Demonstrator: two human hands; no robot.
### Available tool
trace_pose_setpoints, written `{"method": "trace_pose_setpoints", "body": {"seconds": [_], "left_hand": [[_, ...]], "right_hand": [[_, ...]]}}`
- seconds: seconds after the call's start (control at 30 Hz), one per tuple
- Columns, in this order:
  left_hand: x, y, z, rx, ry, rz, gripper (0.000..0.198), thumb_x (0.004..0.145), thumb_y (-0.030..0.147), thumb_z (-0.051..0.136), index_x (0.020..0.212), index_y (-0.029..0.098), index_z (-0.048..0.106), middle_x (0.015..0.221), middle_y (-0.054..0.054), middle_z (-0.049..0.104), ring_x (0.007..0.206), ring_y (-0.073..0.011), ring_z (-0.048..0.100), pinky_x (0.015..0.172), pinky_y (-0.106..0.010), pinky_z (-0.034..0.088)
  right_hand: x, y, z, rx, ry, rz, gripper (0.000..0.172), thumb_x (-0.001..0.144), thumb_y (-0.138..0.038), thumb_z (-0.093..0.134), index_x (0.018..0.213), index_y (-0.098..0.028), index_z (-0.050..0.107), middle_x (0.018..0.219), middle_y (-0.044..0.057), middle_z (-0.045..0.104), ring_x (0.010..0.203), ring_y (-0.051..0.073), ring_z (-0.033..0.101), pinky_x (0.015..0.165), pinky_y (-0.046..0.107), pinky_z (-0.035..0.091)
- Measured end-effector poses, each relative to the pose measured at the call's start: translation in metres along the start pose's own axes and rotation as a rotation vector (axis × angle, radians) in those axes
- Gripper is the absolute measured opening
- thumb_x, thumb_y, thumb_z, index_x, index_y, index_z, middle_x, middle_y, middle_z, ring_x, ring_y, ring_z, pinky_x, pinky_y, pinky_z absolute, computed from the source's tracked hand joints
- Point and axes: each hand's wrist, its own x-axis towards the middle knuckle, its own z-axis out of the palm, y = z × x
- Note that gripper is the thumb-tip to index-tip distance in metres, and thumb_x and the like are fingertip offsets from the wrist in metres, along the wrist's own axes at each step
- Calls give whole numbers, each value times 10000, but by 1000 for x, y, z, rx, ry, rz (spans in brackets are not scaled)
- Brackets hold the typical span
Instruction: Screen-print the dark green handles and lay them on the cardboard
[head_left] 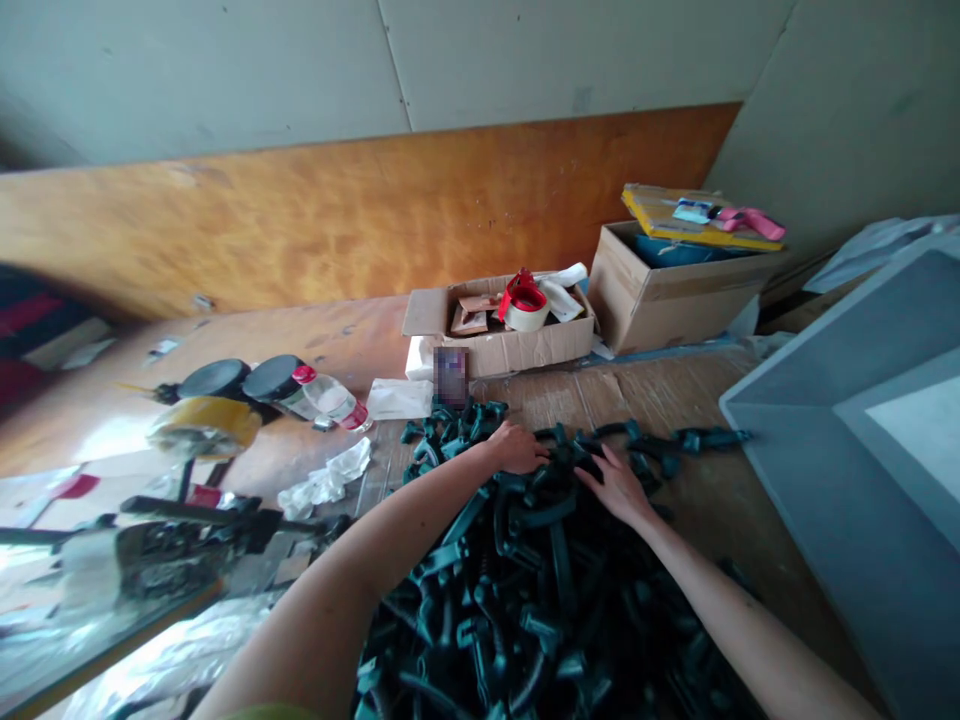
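Note:
A large heap of dark plastic parts [517, 560], many curved like handles or clips, lies in front of me. My left hand [519, 447] is at the heap's far side, its fingers curled down and closed on a black plastic part there. Just to its right, my right hand [616, 485] reaches over the heap with thumb and fingers apart, touching or close above the parts. The exact shape of the piece at my left fingertips is hidden among the others.
Behind the heap stand an open cardboard box [517, 350] holding tape rolls and a taller carton [675, 290]. At right is a grey bin [825, 440]. Leftward are a bottle [334, 398], a yellow tape roll [204, 425], crumpled paper [326, 480] and a blurred machine [180, 550].

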Motion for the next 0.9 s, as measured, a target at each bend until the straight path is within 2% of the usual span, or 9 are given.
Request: {"method": "trace_pose_setpoints", "body": {"seconds": [0.1,0.2,0.3,0.37,0.43,0.5,0.6,0.73,0.9], "left_hand": [[-22,0,-7,-53,71,-22,240,855,346,524,987,362,724,1079,-7,733,1055,-210,646,944,-333,444],[-51,3,-17,-89,127,-69,307,867,268,455,1027,310,714,1019,-32,742,1029,-212,657,950,-335,467],[-93,33,-20,-151,311,-108,415,899,237,350,1184,266,651,1135,-48,704,1178,-228,583,1055,-422,416],[-127,77,-9,-268,542,-60,384,899,299,417,1212,273,637,1236,-38,656,1278,-243,502,1109,-470,370],[-160,137,17,-327,520,108,362,913,324,444,1222,295,630,1338,-25,593,1334,-233,444,1116,-463,373],[-183,198,57,-312,367,318,371,925,332,449,1256,279,606,1390,-30,553,1380,-231,377,1133,-462,347],[-192,257,130,-193,140,641,442,917,431,464,1315,260,555,1476,-42,459,1433,-268,266,1162,-534,247],[-190,250,204,19,-15,621,497,906,424,493,1349,203,527,1470,-94,460,1430,-314,262,1140,-634,207],[-212,198,218,149,-31,585,328,922,264,454,1169,324,661,1378,48,564,1401,-283,333,1162,-588,237]], "right_hand": [[-32,-21,-17,212,-76,-82,592,903,-577,451,1310,-165,574,1327,146,580,1240,274,536,1034,452,430],[-73,-19,-50,371,-103,-211,476,920,-503,478,1310,-248,571,1352,76,572,1267,223,516,1065,412,411],[-129,16,-78,361,111,-167,390,926,-452,488,1229,-251,630,1323,67,594,1259,208,516,1086,410,391],[-173,52,-82,314,298,-42,394,929,-454,474,1200,-220,641,1263,94,626,1197,212,557,1063,417,412],[-215,87,-72,246,451,92,441,924,-486,462,1202,-187,630,1252,130,621,1186,234,551,1055,450,408],[-245,112,-49,205,532,223,524,920,-528,433,1247,-150,592,1285,172,585,1223,262,511,1059,494,384],[-259,118,-3,204,573,335,592,916,-569,391,1275,-130,561,1362,207,504,1285,296,433,1058,547,350],[-246,85,40,231,606,214,497,934,-531,358,1180,-187,618,1312,153,551,1273,299,420,1084,613,251],[-237,58,53,294,575,161,526,946,-521,297,1231,-181,579,1219,154,608,1259,305,429,1072,608,273]]}}
